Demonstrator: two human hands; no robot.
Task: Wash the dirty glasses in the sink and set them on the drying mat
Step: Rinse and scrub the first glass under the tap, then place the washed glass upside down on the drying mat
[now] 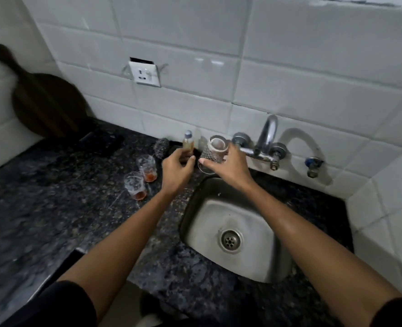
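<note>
1. White tiled wall, dark speckled granite counter (53, 197), small steel sink (230, 267) set into it, dry, tap (267, 138) above.
2. Right hand (228, 166) grips a textured glass (215, 149), tipped mouth-down over the sink's back edge.
3. Left hand (176, 168) curls around a small bottle (188, 143), likely dish soap, though blur makes that uncertain.
4. Two dirty glasses (141, 178) with reddish dregs wait on the counter, left of the sink.
5. Best play here: turn the glass mouth-up and hold it low over the basin before adding soap.
6. Keep that grip firm around the body; wet glass slips.
</note>
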